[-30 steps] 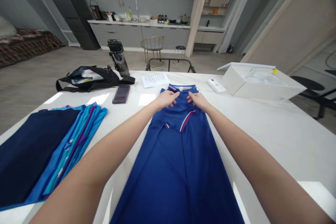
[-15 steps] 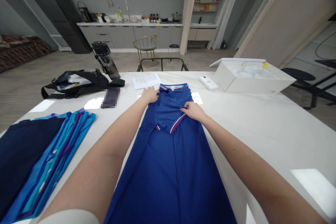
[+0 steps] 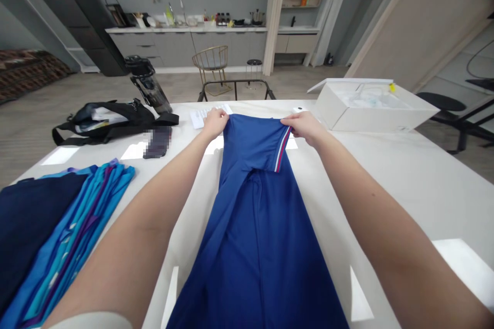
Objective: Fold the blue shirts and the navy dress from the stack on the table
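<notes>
A blue polo shirt (image 3: 257, 247) lies lengthwise down the white table (image 3: 389, 190), folded narrow. A short sleeve (image 3: 254, 144) lies across its upper part, its cuff trimmed with red and white stripes. My left hand (image 3: 216, 122) is closed in a pinch on the shirt's upper left corner. With thumb and fingers my right hand (image 3: 303, 126) grips the upper right corner, at the end of the striped cuff. The cloth is stretched between both hands, and the collar is hidden behind it.
Folded clothes (image 3: 69, 226) are stacked at the left. Behind them are a black bag (image 3: 111, 121), a blurred dark item (image 3: 158, 142) and a water bottle (image 3: 148, 85). A printed sheet (image 3: 196, 118) and a white device (image 3: 298, 110) lie beyond the shirt; an open white box (image 3: 378, 108) stands back right.
My right hand has moved up and to the right, drawing the sleeve's cuff with it. The top edge is lifted and now covers the collar. My left hand has shifted slightly up.
</notes>
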Tool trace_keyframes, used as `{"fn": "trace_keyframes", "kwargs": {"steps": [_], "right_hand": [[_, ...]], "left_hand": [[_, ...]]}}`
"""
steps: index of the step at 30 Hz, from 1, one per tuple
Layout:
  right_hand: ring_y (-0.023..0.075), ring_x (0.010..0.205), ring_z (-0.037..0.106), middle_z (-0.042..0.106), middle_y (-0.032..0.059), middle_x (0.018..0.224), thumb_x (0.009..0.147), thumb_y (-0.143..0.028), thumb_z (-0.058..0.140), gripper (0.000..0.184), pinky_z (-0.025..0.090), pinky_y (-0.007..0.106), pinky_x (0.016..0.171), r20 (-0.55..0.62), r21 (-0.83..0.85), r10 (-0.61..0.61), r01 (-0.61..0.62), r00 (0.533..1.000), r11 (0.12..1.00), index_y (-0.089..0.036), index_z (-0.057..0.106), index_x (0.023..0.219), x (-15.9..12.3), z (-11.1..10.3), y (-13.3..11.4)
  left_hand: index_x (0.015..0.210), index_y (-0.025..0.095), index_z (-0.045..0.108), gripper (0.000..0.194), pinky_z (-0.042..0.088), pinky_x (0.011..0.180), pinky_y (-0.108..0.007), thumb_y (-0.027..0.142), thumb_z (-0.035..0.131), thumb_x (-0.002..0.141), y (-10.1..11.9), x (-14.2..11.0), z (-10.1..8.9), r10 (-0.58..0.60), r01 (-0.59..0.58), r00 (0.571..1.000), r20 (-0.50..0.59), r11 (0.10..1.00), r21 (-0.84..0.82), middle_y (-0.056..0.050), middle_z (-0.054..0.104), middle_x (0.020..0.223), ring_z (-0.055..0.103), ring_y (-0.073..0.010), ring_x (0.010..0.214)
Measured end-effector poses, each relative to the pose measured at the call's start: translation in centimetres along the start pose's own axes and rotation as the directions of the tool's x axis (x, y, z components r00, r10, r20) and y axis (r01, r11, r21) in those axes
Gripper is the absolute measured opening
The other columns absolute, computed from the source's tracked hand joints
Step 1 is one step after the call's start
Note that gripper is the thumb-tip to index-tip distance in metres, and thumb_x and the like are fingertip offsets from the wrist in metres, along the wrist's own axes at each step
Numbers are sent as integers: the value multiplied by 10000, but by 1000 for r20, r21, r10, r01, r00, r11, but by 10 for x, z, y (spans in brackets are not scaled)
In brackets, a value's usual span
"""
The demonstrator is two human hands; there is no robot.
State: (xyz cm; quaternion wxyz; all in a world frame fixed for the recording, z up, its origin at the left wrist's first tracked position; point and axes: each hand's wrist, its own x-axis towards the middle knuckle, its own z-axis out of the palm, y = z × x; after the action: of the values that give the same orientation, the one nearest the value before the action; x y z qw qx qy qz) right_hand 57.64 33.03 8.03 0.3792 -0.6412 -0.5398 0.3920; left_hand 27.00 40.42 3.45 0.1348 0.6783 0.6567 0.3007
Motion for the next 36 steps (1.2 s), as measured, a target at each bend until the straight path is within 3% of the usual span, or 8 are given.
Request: {"fn": "trace_keyframes", "kwargs": {"steps": [4,10,14,17,19,25,31,36], "right_hand": [[134,606,532,608,9,683,817,-242,766,176,465,267,613,-59,-295,24,-40,998,955,-133,753,955,34,11,39],[272,994,656,654,157,1192,928,-298,643,445,509,371,889,-67,-615,-217,131,974,778,-161,609,1349,15,35,91],[309,1065,628,602,176,1251,975,-320,560,339,498,389,875,-100,-649,-449,284,888,706,-171,640,1269,-27,42,83],[235,921,635,652,81,1000,970,-281,576,180,481,333,855,193,-528,-515,531,835,663,-204,703,1072,-68,55,74],[199,873,632,647,42,918,958,-239,592,140,473,301,842,386,-414,-530,655,755,632,-211,712,1025,-98,67,70],[184,950,654,655,45,1049,963,-152,589,208,457,266,794,614,-372,-515,794,598,480,-232,711,1111,-178,90,58],[178,893,646,638,58,1090,1006,-223,589,152,435,267,729,705,-439,-450,836,548,330,-233,722,1079,-218,101,47],[186,897,640,639,56,1095,1037,-217,500,203,443,274,751,643,-501,-478,800,599,329,-242,681,1125,-232,91,41]], "left_hand": [[1090,219,649,209,378,1059,-549,322,513,969,6,-28,26,-36,17,998,58,955,296,-174,574,1288,502,-382,1265],[1353,211,497,359,392,1059,-479,329,460,1016,4,-72,21,121,-112,993,-12,947,302,-172,524,1356,482,-341,1295],[1223,221,592,268,429,1022,-405,339,508,998,9,-117,-5,301,-326,943,140,920,219,-114,614,1235,575,-285,1180],[1066,240,637,202,477,867,-333,366,491,1004,18,-165,-22,376,-438,870,318,887,150,-58,684,1054,653,-231,983],[995,252,648,228,477,781,-327,405,479,1007,24,-200,-30,355,-461,837,417,868,184,-42,711,969,680,-230,905],[1072,239,652,321,500,732,-384,500,486,988,40,-294,-51,267,-484,798,540,818,312,-94,754,996,732,-299,883],[1084,206,662,320,521,738,-398,436,459,994,47,-360,-66,95,-335,853,513,854,399,-139,748,1044,740,-309,920],[813,212,653,275,512,793,-364,336,474,982,53,-376,-82,142,-280,875,463,929,244,-101,743,941,726,-261,892]]}}
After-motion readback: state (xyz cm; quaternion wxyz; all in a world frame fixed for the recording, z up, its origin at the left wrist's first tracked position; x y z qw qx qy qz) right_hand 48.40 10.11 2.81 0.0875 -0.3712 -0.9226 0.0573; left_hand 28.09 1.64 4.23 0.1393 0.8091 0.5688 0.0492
